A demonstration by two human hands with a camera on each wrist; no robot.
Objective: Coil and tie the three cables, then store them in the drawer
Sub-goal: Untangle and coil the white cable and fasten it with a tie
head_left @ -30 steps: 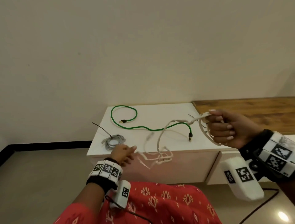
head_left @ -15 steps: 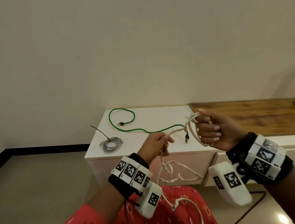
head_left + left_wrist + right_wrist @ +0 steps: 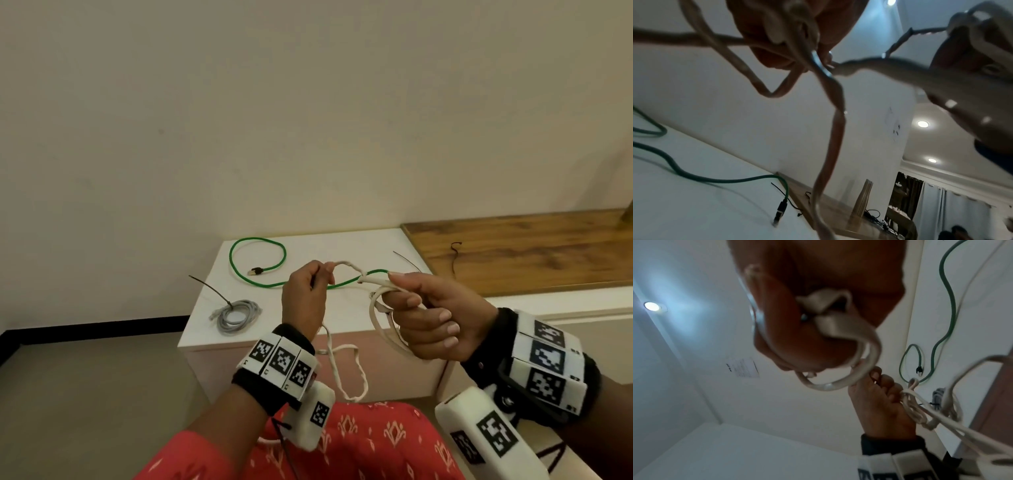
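We see a flat, limp cream-white cable (image 3: 346, 373) strung between both hands above the smooth white tabletop (image 3: 335, 246). The left hand (image 3: 303, 301) pinches its kinked run; the right hand (image 3: 435, 318) grips its coiled loops.

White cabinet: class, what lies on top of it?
On the white cabinet lie a loose green cable, a coiled grey cable and a thin black tie. The hands hide part of its top.

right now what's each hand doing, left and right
Left hand: closed, pinching the white cable.
Right hand: closed, gripping the coiled loops of the same cable.
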